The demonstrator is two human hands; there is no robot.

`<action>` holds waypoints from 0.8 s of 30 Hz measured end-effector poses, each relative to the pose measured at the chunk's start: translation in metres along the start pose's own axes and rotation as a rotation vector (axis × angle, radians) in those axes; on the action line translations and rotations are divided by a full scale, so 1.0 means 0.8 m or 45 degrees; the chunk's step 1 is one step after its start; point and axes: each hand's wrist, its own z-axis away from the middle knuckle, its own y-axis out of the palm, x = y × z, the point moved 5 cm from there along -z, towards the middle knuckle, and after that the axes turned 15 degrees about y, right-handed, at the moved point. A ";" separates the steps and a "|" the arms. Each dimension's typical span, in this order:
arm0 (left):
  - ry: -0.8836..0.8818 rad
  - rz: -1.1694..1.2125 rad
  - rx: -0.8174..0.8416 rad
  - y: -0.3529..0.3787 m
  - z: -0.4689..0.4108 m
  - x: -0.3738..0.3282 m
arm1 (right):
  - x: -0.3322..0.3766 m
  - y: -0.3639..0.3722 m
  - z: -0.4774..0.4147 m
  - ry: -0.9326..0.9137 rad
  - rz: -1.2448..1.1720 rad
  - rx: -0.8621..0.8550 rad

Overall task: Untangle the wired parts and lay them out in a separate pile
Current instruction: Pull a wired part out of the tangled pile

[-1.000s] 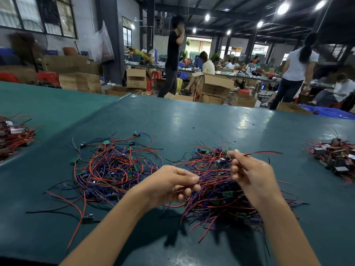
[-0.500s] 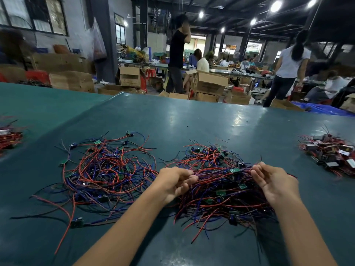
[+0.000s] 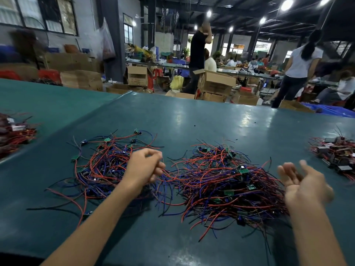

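Nearest, two bare forearms reach in from 6 o'clock over the green bench [image 3: 192, 120]. The right hand [image 3: 305, 184] hangs palm-up at 3 o'clock of the tangled heap [image 3: 226, 187]. Its fingers [image 3: 286, 172] are spread wide and hold nothing, and the hand is motion-blurred. The left hand [image 3: 144, 167] sits at 9 o'clock of that heap, between it and the spread pile [image 3: 101, 164]. Its fingers are curled and pinch a wired part [image 3: 173, 176], whose red and blue leads run back into the tangle. Which small board belongs to those leads I cannot tell.

The step in hand, as I judge it, is drawing one part free of the heap toward the spread pile. The next move calls for a steady pull toward 9 o'clock. The free right hand should hold the tangle down so neighbouring leads do not drag along. The part can then be laid flat on the spread pile.

Farther out, a left heap [image 3: 15, 131] lies at the bench's 9 o'clock edge and a right heap [image 3: 334, 152] at 3 o'clock. Beyond 12 o'clock stand cardboard boxes [image 3: 215, 83] and people at work.
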 end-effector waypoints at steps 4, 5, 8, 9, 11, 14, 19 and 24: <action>0.481 -0.803 -0.096 -0.065 -0.013 -0.017 | -0.045 0.021 0.083 -0.637 0.510 0.240; 0.547 -0.907 -0.133 -0.075 -0.016 -0.018 | -0.074 0.030 0.105 -0.760 0.701 0.379; 0.644 -0.993 -0.241 -0.095 -0.030 -0.017 | -0.177 0.042 0.158 -0.946 1.289 0.834; 0.624 -0.981 -0.277 -0.101 -0.036 -0.014 | -0.209 0.039 0.169 -0.942 1.467 0.956; 0.536 -0.901 -0.302 -0.114 -0.051 -0.007 | -0.255 0.028 0.183 -0.969 1.738 1.081; 0.526 -0.901 -0.132 -0.113 -0.062 -0.003 | -0.284 0.014 0.194 -1.222 2.050 1.170; 0.830 -1.109 0.360 -0.075 -0.070 -0.007 | -0.279 0.012 0.188 -1.158 2.056 1.170; 0.409 -1.579 1.025 -0.065 -0.089 0.014 | -0.280 0.011 0.191 -1.149 2.041 1.160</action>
